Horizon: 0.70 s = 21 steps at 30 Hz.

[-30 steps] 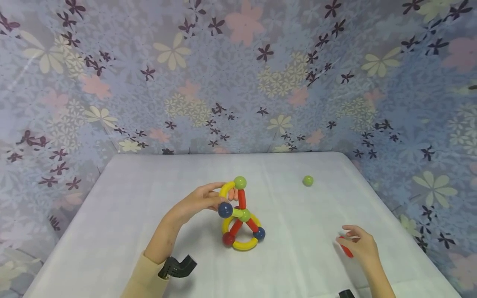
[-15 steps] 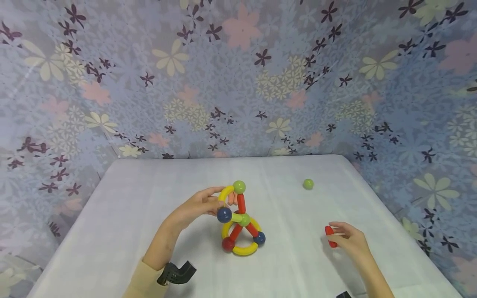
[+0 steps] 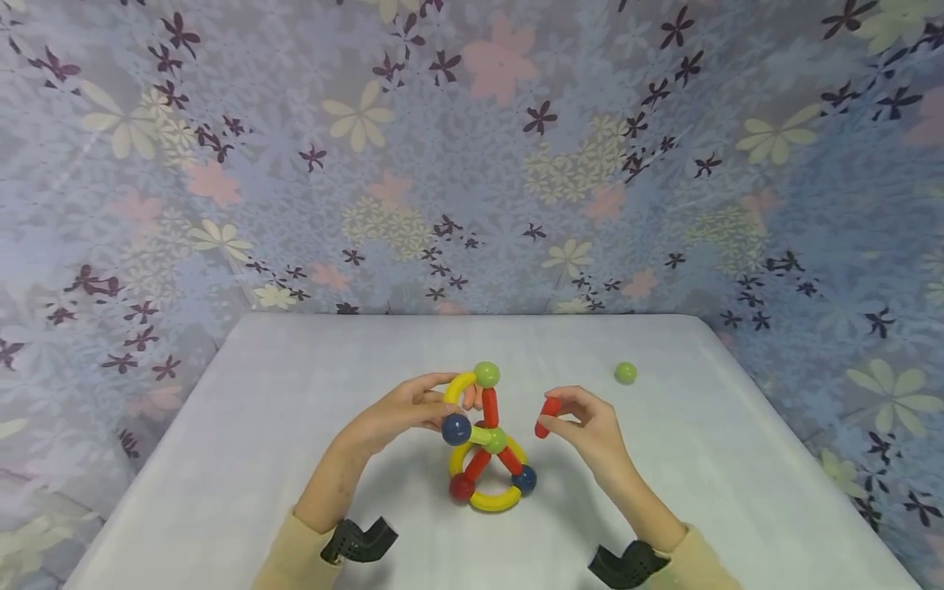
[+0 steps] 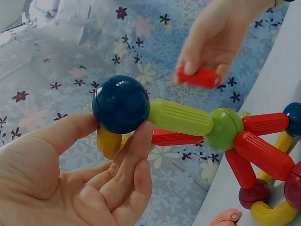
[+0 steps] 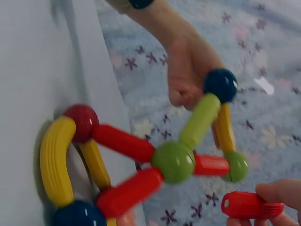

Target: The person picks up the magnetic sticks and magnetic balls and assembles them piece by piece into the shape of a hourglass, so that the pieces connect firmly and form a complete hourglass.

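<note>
A toy of coloured balls and ribbed rods stands on the table, with a lime-green ball (image 3: 494,440) at its centre and yellow curved rods (image 3: 496,501) round its base. My left hand (image 3: 404,413) holds it at upper left, thumb and fingers pinching the dark blue ball (image 4: 121,103) beside a yellow curved rod (image 3: 459,387). A short straight red rod (image 3: 547,417) sits pinched between the thumb and fingers of my right hand (image 3: 592,426), raised just right of the toy and apart from it. The toy's top is another lime-green ball (image 3: 487,374).
A loose lime-green ball (image 3: 625,373) lies on the white-covered table (image 3: 332,352) toward the back right. Flower-patterned cloth (image 3: 472,205) hangs behind the table and along its sides.
My right hand has lifted the red rod from the table's right side and carried it left, close to the toy. My left hand keeps its hold, and the toy stands as before.
</note>
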Each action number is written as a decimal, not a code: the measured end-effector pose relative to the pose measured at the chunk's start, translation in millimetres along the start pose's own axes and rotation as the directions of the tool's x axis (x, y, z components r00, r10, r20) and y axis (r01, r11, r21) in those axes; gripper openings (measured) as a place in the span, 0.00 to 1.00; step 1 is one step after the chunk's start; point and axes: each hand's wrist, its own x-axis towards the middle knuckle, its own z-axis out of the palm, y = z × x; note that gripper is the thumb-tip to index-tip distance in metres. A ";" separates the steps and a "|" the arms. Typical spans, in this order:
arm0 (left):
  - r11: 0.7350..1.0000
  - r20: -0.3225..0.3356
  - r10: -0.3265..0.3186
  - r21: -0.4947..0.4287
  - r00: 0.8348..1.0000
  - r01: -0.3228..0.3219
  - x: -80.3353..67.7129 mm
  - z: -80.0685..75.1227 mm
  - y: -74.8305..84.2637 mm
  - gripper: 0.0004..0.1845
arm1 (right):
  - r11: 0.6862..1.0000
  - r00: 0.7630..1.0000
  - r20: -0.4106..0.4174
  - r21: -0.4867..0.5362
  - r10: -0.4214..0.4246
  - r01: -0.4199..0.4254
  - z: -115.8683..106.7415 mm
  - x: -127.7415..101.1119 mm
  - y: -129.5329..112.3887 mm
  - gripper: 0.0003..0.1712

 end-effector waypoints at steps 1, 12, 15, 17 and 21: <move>1.000 0.003 0.000 -0.003 1.000 0.000 0.8 0.1 -0.3 0.33 | 1.000 1.000 0.014 0.023 -0.021 0.021 5.7 1.6 -1.1 0.17; 1.000 -0.003 -0.015 -0.009 1.000 0.015 3.2 -0.7 2.0 0.33 | 0.993 0.996 0.063 0.106 -0.067 0.060 37.8 6.0 -3.1 0.15; 1.000 0.005 0.002 -0.018 1.000 -0.002 4.9 0.0 2.8 0.33 | 0.991 0.994 0.055 0.102 -0.091 0.085 39.6 4.4 -0.8 0.14; 1.000 0.007 0.005 -0.024 1.000 -0.004 5.6 0.6 2.2 0.33 | 0.990 0.993 0.056 0.094 -0.108 0.102 40.3 3.3 0.4 0.13; 1.000 0.003 -0.009 -0.029 1.000 0.009 3.3 -0.2 1.0 0.33 | 0.988 0.987 0.081 0.077 -0.141 0.135 43.5 2.5 1.8 0.12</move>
